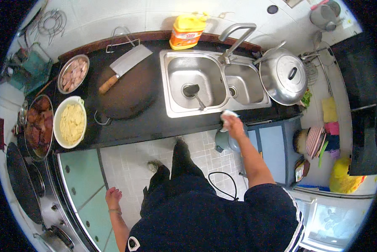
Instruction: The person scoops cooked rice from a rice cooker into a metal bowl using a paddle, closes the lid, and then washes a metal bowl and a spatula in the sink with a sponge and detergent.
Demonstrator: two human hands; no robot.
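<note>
My right hand [234, 127] grips a crumpled white cloth [229, 113] at the counter's front edge, just below the steel double sink [172, 111]. A dark-headed ladle [192, 90] lies in the larger basin, its handle resting toward the front rim. My left hand [113, 197] hangs low beside the green cabinet doors [81, 179], fingers curled, with no object visible in it. Left of the sink, a cleaver [130, 61] with a wooden handle lies on a round dark chopping board [128, 94].
A white bowl of yellow mash [71, 123], a bowl of raw meat pieces [73, 74] and a pan of brown chunks [39, 126] stand at left. A yellow jug [188, 31] stands behind the sink, a lidded steel wok [284, 75] to its right. A black cable [234, 181] loops over the floor.
</note>
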